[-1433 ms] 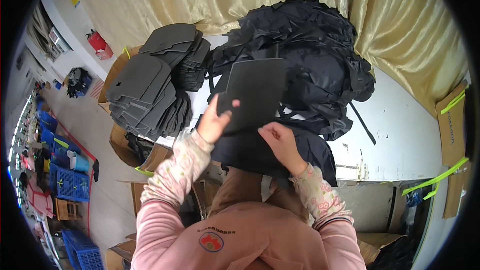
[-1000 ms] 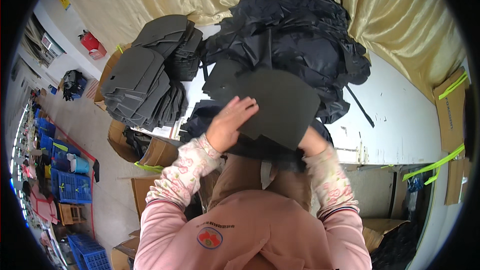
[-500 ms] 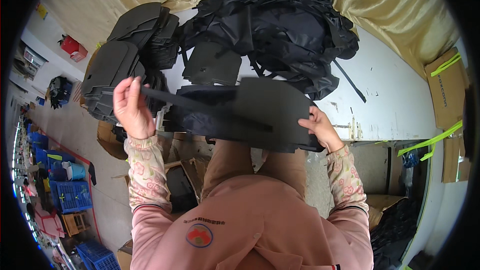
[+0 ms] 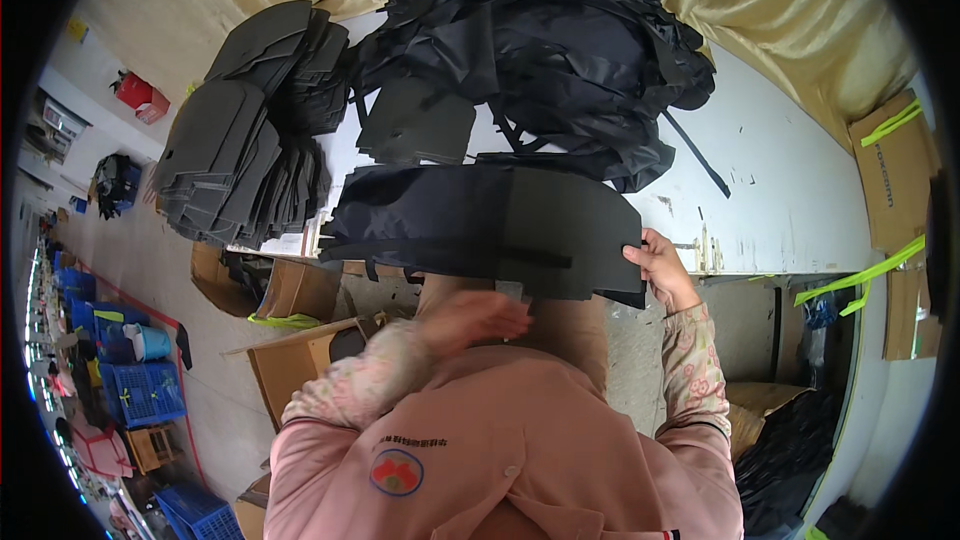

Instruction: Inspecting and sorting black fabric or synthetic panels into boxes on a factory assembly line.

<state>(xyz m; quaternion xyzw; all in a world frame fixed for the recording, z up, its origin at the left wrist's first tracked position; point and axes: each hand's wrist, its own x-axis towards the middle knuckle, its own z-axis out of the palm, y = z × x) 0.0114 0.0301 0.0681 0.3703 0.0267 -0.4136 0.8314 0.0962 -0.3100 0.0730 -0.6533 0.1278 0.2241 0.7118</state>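
Note:
A stiff dark grey panel (image 4: 590, 230) lies over a black fabric piece (image 4: 430, 210) at the table's front edge. My right hand (image 4: 660, 265) pinches the panel's right edge, thumb on top and fingers partly hidden. A thin black strip (image 4: 530, 258) runs along the lower part of the panel and fabric. My left hand (image 4: 475, 320) is in front of the table edge, just below the fabric, over my lap. Motion smears its fingers, and a small pale piece (image 4: 510, 290) shows beside them; whether the hand holds it I cannot tell.
Stacks of dark grey panels (image 4: 215, 140) stand at the table's left. Behind the work, a smaller panel pile (image 4: 415, 125) sits by a large heap of black fabric (image 4: 560, 50). A loose black strap (image 4: 697, 155) lies right. Cardboard boxes (image 4: 300, 290) stand below the table's left end.
My left hand has let go of the black strip and moved down and right to my lap. The panel has come down flat over the fabric, slightly rightward, still in my right hand.

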